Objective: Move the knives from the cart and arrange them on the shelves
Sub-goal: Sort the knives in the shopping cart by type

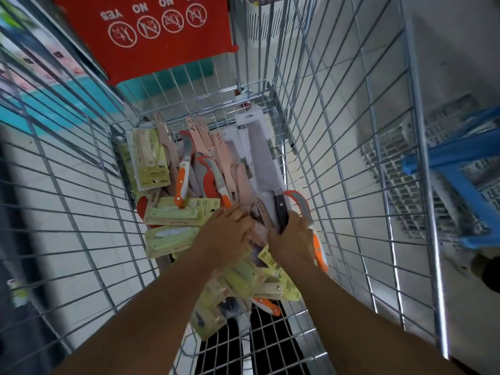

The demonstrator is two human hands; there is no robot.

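Knives lie heaped in the wire cart (351,147), none on a shelf yet; no shelf clearly in view. Nearest the camera: green-carded knife packs (238,280) under and between both forearms, one orange-handled knife (266,305) loose below them.

Left hand (227,234) rests palm down on the pile, fingers loosely curved over pinkish sheathed knives (216,147); cannot tell whether it pinches any. Right hand (290,240) is just beside it, fingers curled round the black handle of a carded cleaver (259,158).

Key relation: the cleaver's long axis runs straight away from the person, handle at the right hand, blade pointing to the far end of the cart. It lies on top of the heap, so the right hand is the nearer one and probably lifts it up and back by the handle. A curved orange-and-grey knife (303,209) sits touching the right hand's outer side, against the cart wall; it may snag.

Farther out: more green packs (151,158) left, orange-handled curved knives (184,174) mid-pile. Beyond, a red child-seat flap (151,36) with warning icons.
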